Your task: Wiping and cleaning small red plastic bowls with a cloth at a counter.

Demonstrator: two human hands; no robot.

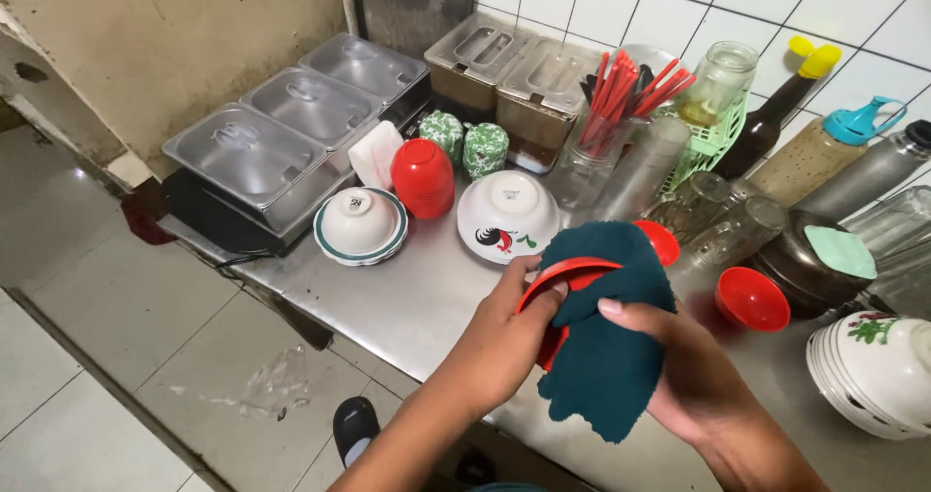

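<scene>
My left hand (504, 342) grips the rim of a red plastic bowl (562, 277) held over the front of a steel counter (407, 298). My right hand (693, 361) presses a dark teal cloth (606, 356) against the bowl; the cloth drapes over most of it and hangs below my hands. Just behind the cloth, a second small red bowl (662, 240) peeks out. Another red bowl (752, 298) sits upright on the counter to the right.
Upturned white bowls (361, 222) (506, 216), a stack of red bowls (423, 177), lidded steel containers (291, 133), a jar of red chopsticks (606, 124), glasses, sauce bottles (786, 104) and stacked bowls (878, 376) crowd the counter. Tiled floor and a black sandal (354, 426) lie below left.
</scene>
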